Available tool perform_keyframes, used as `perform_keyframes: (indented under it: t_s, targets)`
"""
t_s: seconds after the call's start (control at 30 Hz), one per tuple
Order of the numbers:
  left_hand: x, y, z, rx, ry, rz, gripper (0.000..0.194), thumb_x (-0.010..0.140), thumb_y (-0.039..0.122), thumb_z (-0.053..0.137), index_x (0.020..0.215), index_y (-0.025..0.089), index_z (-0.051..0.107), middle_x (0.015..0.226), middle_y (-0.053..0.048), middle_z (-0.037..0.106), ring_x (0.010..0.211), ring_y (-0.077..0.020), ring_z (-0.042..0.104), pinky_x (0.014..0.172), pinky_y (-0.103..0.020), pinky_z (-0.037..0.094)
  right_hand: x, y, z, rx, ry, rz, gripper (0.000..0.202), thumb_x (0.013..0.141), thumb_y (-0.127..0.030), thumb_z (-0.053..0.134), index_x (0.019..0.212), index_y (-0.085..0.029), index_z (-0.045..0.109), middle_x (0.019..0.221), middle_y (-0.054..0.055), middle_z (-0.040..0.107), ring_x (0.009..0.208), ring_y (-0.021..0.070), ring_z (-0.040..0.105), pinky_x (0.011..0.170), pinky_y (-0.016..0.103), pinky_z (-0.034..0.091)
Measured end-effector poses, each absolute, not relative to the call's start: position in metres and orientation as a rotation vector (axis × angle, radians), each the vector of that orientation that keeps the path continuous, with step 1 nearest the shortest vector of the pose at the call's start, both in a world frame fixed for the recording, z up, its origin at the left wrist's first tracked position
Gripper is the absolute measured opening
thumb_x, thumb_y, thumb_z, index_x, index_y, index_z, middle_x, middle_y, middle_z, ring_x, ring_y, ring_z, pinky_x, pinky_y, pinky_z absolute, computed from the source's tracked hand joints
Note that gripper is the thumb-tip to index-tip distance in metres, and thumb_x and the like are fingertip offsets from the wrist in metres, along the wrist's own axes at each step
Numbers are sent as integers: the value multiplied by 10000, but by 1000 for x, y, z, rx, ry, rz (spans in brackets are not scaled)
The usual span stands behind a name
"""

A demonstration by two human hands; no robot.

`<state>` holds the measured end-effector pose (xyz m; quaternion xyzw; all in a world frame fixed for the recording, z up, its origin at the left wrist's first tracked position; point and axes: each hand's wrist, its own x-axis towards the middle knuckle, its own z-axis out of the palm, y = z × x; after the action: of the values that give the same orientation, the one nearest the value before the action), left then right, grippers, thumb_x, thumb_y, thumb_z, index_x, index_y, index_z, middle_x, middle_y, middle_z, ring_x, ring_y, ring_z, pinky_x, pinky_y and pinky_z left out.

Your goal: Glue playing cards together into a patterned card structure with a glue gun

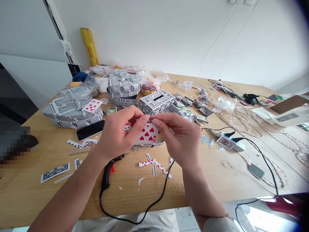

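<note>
My left hand (120, 130) and my right hand (182, 137) meet in the middle, thumbs and index fingers pinched together. What lies between the fingertips is too small to make out. Just beneath them shows an eight of hearts playing card (147, 134), part of a low piece built from cards and partly covered by my hands. Right behind stands a box made of card backs (156, 100) with a dark jagged shape on top. Below my left hand lies a black glue gun (107, 174) with a red trigger, its tip pointing toward the card piece.
Card scraps (154, 163) lie in front. A phone (90, 130), a woven card box (70, 108) and a rounded lidded box (124, 85) stand left and behind. Folded card pieces (201, 117) and coiled cords (241, 120) spread rightward. The black cable (147, 211) loops over the table's front edge.
</note>
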<state>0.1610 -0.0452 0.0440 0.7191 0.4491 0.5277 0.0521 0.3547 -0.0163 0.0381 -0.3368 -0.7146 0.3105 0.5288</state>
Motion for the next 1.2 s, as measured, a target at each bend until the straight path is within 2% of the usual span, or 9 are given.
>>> perform_keyframes:
  t_s: [0.2,0.4,0.57,0.63,0.7,0.8,0.9,1.0,1.2]
  targets:
    - [160,-47,47,2062,1315,1530,285,1066,308,637,796,226,679,632,36,612,532,-112,466,521,-291,391,355,-19,43,-792,-1718,889,190,1049,-378,778,1204,-280,824,900,16,824,730,172,744,685,329,626]
    - [154,-45,45,1798,1334,1739,344,1067,354,685,747,236,639,592,45,469,543,-117,390,485,-288,326,362,-20,50,-606,-1952,967,200,924,-302,929,1111,-301,858,1073,17,840,953,205,772,857,351,661]
    - [153,-43,44,1731,1335,1770,442,1086,504,685,738,241,611,594,44,432,545,-122,378,483,-294,333,363,-17,48,-572,-2042,899,213,923,-302,938,1127,-327,883,1056,17,853,944,220,785,890,387,666]
    - [154,-43,44,1741,1329,1746,414,1098,563,654,833,247,686,593,45,437,528,-118,373,474,-299,321,361,-15,46,-582,-1991,872,191,915,-296,946,1096,-338,901,1021,14,857,915,225,786,882,405,669]
    - [155,-44,43,1713,1268,1739,350,1108,587,627,1090,263,757,611,48,484,517,-119,398,471,-300,326,360,-14,44,-597,-1911,857,220,888,-305,970,1095,-349,911,1014,18,858,912,236,783,872,426,672]
    - [154,-46,41,1696,1103,1713,374,1092,475,693,1418,294,665,772,26,665,625,-141,581,561,-295,474,357,-14,43,-615,-1760,881,255,864,-300,989,1103,-348,914,1037,23,862,926,238,782,856,427,668]
    - [153,-48,40,1832,987,1651,251,1053,322,745,1302,304,723,987,-15,753,841,-171,701,743,-322,603,356,-14,43,-629,-1630,927,242,862,-274,985,1085,-335,915,1046,20,874,946,231,793,843,403,667]
    - [153,-49,39,1907,984,1617,148,1017,287,791,1158,330,780,1089,-29,780,949,-198,734,834,-371,645,356,-14,43,-690,-1566,936,187,867,-292,974,1044,-315,920,1030,32,883,909,232,800,794,394,671]
    - [157,-47,37,1870,1071,1745,70,994,385,853,1014,323,827,979,-14,818,907,-199,765,806,-382,657,354,-15,46,-663,-1561,965,114,880,-260,949,974,-321,932,936,20,879,835,204,783,747,356,651]
